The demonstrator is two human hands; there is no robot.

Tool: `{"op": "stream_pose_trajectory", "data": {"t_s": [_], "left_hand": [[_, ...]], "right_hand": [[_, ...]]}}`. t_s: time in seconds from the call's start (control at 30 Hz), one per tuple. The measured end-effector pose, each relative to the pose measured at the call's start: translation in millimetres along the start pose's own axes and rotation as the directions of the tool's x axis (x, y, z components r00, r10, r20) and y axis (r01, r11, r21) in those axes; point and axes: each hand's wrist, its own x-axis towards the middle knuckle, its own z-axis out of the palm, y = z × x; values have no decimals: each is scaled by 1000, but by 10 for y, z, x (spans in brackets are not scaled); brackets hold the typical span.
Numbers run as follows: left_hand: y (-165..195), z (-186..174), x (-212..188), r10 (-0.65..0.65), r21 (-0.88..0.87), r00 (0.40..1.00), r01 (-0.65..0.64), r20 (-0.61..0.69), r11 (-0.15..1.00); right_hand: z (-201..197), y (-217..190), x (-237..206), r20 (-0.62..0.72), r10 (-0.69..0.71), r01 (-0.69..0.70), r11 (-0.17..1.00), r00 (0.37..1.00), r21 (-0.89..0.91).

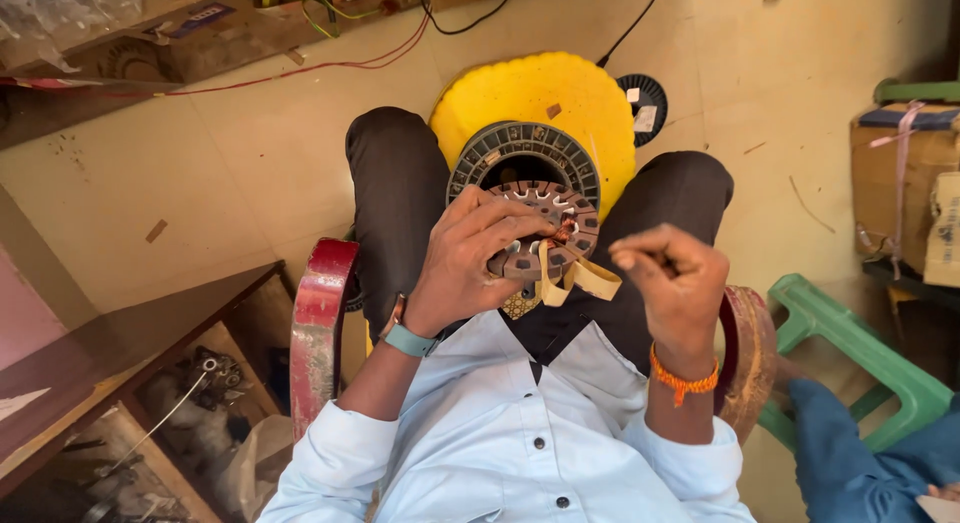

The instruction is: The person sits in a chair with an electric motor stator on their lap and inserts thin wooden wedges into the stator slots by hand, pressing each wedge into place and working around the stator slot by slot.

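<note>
One round brown slotted metal stator core [540, 228] is clamped in the left hand [470, 268] (two tan paper strips [580, 278] hang below it); beside it, the right hand [675, 283] is pinched together, holding nothing discernible.

We wear pale blue buttoned shirt [520, 433], sleeves rolled; dark trousers [395, 193]. Teal watch strap [408, 339] on our left wrist, orange thread band [683, 379] on right.

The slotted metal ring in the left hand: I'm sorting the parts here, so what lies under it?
Under the slotted metal ring, held by the left hand, a larger dark ring rests on a yellow disc. The ring and hand hide its near side.
</note>
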Motion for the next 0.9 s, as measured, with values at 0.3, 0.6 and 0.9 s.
{"op": "stream_pose_trajectory", "data": {"t_s": [0.3,0.6,0.9], "left_hand": [[-118,81,-34,-9,-20,1000,8,-28,1000],[-110,86,-42,39,-18,997,-40,-62,999],[-41,54,-9,17,22,999,-16,-34,1000]], "right_hand": [[182,412,-279,-21,-200,199,979,979,-39],[421,366,-364,-158,-85,100,991,984,92],[585,320,-477,-234,46,16,966,971,256]]}}
